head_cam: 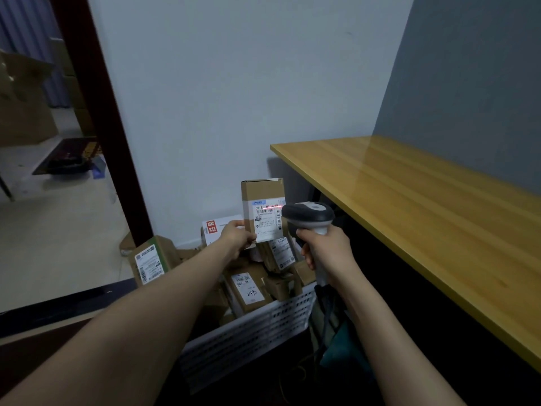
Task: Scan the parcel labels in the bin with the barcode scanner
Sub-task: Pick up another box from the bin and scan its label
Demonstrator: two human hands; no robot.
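My left hand [237,238] holds a tall brown cardboard parcel [262,191] upright above the bin, gripping its lower left corner. The parcel's white label [268,219] faces me, and a red scan line lies across the top of it. My right hand [325,251] grips the handle of a grey and white barcode scanner [308,214], whose head points left at the label from close by. Below, a white perforated bin [263,326] holds several brown parcels [248,288] with white labels.
A yellow wooden table [424,218] stands to the right, with dark space under it. A white box with red print [216,228] leans against the wall behind the bin. A labelled brown box [150,259] sits at the bin's left. A doorway with a dark frame [96,112] opens on the left.
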